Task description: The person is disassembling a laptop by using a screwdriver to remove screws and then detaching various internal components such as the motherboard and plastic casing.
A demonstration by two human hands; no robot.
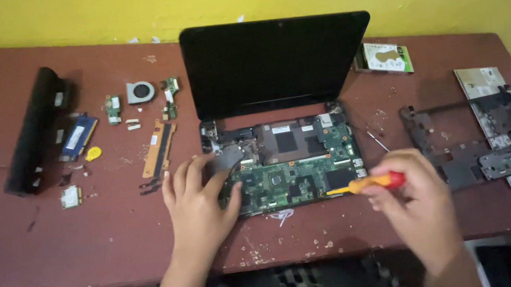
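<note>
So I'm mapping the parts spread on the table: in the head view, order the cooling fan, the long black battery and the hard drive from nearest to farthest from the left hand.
1. Cooling fan, up-left of the left hand.
2. Long black battery, far left edge.
3. Hard drive, right of the screen.

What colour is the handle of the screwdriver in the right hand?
The screwdriver handle is orange-yellow with a red end, seen in the head view.
</note>
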